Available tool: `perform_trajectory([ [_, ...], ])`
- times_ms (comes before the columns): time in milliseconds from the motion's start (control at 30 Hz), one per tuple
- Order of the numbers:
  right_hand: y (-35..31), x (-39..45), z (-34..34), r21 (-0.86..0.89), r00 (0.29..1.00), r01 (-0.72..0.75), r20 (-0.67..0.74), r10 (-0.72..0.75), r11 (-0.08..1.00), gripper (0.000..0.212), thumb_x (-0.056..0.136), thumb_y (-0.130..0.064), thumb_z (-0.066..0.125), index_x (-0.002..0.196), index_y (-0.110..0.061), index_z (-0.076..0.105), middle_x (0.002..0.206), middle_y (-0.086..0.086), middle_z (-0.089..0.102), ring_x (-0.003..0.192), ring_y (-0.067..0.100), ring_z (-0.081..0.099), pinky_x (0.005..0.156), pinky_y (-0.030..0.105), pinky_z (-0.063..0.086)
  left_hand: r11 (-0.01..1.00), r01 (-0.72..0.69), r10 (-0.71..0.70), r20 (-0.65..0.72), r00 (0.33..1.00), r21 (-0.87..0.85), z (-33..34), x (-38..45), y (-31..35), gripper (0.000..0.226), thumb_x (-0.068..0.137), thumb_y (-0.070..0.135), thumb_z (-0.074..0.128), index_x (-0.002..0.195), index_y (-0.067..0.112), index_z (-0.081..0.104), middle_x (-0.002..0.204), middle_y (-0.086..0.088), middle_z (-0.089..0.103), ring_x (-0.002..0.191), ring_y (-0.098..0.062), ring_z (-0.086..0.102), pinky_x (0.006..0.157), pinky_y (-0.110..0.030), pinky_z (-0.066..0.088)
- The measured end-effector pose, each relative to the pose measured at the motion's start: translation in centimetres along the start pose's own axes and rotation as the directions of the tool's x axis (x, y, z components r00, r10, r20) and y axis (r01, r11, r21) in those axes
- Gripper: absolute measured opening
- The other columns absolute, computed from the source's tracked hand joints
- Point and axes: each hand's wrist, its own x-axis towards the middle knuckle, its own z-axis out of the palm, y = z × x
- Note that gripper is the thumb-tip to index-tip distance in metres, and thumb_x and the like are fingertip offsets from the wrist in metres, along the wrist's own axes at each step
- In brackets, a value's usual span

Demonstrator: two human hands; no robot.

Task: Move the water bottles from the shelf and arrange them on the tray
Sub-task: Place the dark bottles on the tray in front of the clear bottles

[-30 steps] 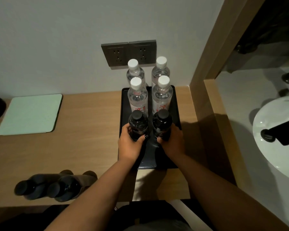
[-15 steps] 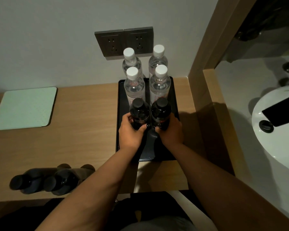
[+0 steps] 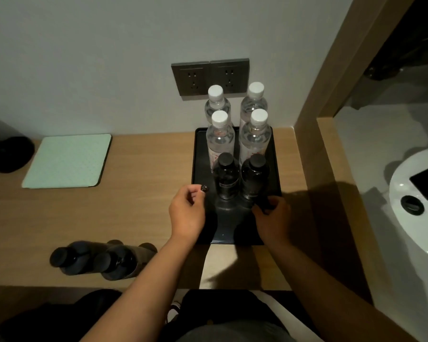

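Our left hand (image 3: pixel 187 213) hangs over the left edge of the tray (image 3: pixel 232 233), fingers loosely curled and gripping nothing, clear of the left dark bottle (image 3: pixel 226 177). Our right hand (image 3: pixel 273 215) sits at the tray's front right with its fingertips in shadow at the base of the right dark bottle (image 3: pixel 255 177); we cannot tell whether it is grasping that bottle or only brushing it.

On the tray six bottles stand upright in three pairs: the two dark ones nearest us, then two clear white-capped bottles (image 3: pixel 220 139) just behind them, and two more clear ones (image 3: pixel 253 99) at the back against the wall under the sockets (image 3: pixel 210 77).

Left of the tray and nearer us, two more dark bottles (image 3: pixel 101 260) stand side by side on the wooden shelf (image 3: pixel 143 183), well apart from the tray. The left hand is plainly the nearer to them; we judge the next reach runs down and to the left from the tray, toward bottles whose long axes stand vertical, caps up.

The tray's front strip is bare.
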Motion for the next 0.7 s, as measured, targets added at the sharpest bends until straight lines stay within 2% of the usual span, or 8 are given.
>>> perform_trajectory([
  [67,-0.4,-1.9,0.3,0.019,1.000,-0.001,0.004,0.001,1.000,0.016,0.086,-0.012,0.066,0.100,-0.010,0.058,0.116,0.011,0.053,0.089,0.016,0.054,0.083,0.029,0.044,0.995,0.022,-0.022,-0.004,1.000,-0.094,-1.5,-0.3,0.9,0.007,0.094,0.015,0.057,0.093,0.018,0.063,0.089,0.003,0.072,0.089,-0.011,0.068,0.083,-0.029,0.053],
  [133,-1.2,-3.6,1.0,0.037,0.998,0.035,0.051,-0.036,0.999,0.004,0.088,-0.014,0.063,0.087,-0.013,0.059,0.106,0.009,0.057,0.086,0.018,0.055,0.081,0.029,0.043,0.983,-0.004,0.004,0.001,1.000,-0.183,-3.5,-0.9,2.1,0.008,0.096,0.014,0.053,0.093,0.018,0.060,0.091,-0.001,0.075,0.091,-0.011,0.070,0.086,-0.032,0.054],
  [233,-3.2,-6.5,2.0,0.081,0.984,0.113,0.126,-0.123,0.990,0.005,0.088,-0.012,0.062,0.084,-0.009,0.061,0.087,0.009,0.064,0.080,0.019,0.059,0.069,0.024,0.046,0.975,-0.074,0.070,-0.026,0.997,-0.209,-7.6,-2.5,3.9,0.008,0.097,0.018,0.050,0.096,0.018,0.058,0.090,0.000,0.075,0.089,-0.007,0.071,0.083,-0.028,0.054],
  [333,-5.3,-9.3,3.0,0.123,0.946,0.241,0.191,-0.262,0.963,0.011,0.088,-0.013,0.065,0.079,-0.008,0.062,0.082,0.012,0.064,0.070,0.014,0.058,0.059,0.016,0.042,0.962,-0.153,0.140,-0.071,0.988,-0.227,-12.4,-3.9,4.7,0.011,0.097,0.019,0.049,0.098,0.015,0.059,0.088,0.001,0.075,0.088,-0.007,0.071,0.080,-0.022,0.055],
  [433,-7.0,-11.5,4.3,0.101,0.898,0.362,0.228,-0.376,0.927,0.020,0.086,-0.018,0.067,0.068,-0.015,0.060,0.075,0.011,0.062,0.065,0.014,0.056,0.059,0.020,0.043,0.950,-0.239,0.216,-0.128,0.968,-0.202,-17.2,-4.2,4.3,0.012,0.096,0.018,0.049,0.092,0.015,0.060,0.087,-0.002,0.074,0.088,-0.011,0.072,0.080,-0.025,0.056],
  [533,-8.1,-14.2,5.9,0.102,0.881,0.380,0.261,-0.393,0.919,0.019,0.086,-0.022,0.065,0.070,-0.016,0.061,0.078,0.008,0.060,0.069,0.015,0.058,0.067,0.030,0.047,0.944,-0.303,0.278,-0.176,0.944,-0.132,-21.6,-3.6,1.9,0.017,0.097,0.019,0.049,0.085,0.015,0.061,0.087,0.000,0.073,0.089,-0.012,0.071,0.084,-0.033,0.055],
  [633,-9.1,-17.5,7.2,0.070,0.845,0.472,0.249,-0.473,0.879,0.016,0.089,-0.018,0.063,0.075,-0.011,0.063,0.081,0.004,0.058,0.072,-0.001,0.053,0.065,0.008,0.038,0.948,-0.315,0.306,-0.140,0.942,-0.041,-24.8,-2.6,-1.6,0.015,0.097,0.028,0.049,0.094,0.022,0.063,0.101,0.007,0.071,0.098,-0.008,0.066,0.089,-0.040,0.052],
  [700,-9.8,-19.6,8.1,0.069,0.841,0.488,0.227,-0.491,0.870,0.017,0.091,-0.017,0.060,0.077,-0.008,0.063,0.082,0.003,0.056,0.071,-0.005,0.052,0.064,0.005,0.036,0.955,-0.295,0.293,-0.053,0.955,-0.029,-26.1,-2.2,-3.8,0.018,0.096,0.024,0.051,0.110,0.032,0.058,0.116,0.010,0.065,0.111,-0.005,0.058,0.098,-0.039,0.048],
])
